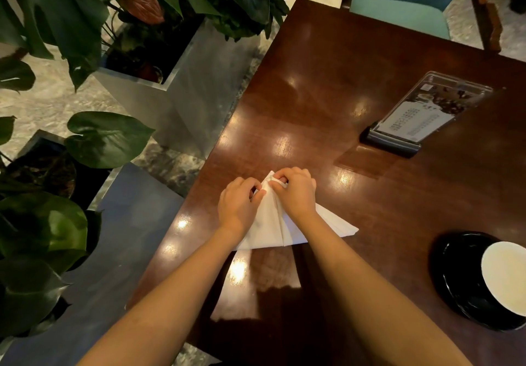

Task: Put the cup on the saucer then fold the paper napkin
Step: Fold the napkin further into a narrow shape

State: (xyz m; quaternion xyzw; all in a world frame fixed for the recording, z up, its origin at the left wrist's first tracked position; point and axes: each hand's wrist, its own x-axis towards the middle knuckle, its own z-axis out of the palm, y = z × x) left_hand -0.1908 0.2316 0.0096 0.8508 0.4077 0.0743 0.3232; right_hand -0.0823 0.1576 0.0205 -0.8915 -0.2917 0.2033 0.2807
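Pinching the far tip of the napkin (pixel 270 229), both hands sit side by side near the left edge of the table (pixel 313 81). The left hand (pixel 237 209) has its fingers curled, thumb and fingertips closed on the left flap just below the tip. The right hand (pixel 296 192) is curled over the tip itself, knuckles up, gripping the paper from the right side. The two hands almost touch at the thumbs.

The white napkin lies flat on the dark wood in a pointed, kite-like shape. Its narrow end is under the hands and its wide end faces the person. A crease runs down its middle, and a corner sticks out to the right past the right forearm.

At the right edge of the view the white cup (pixel 505 277) stands on the black saucer (pixel 455 274), well apart from the napkin. The cup's inside looks pale; whether it holds anything cannot be told.

Farther back on the table a clear stand (pixel 421 115) holds a printed card, leaning on a dark base. Left of the table, a grey planter (pixel 159 95) holds large green leafy plants. A teal chair (pixel 398 9) stands at the far side.
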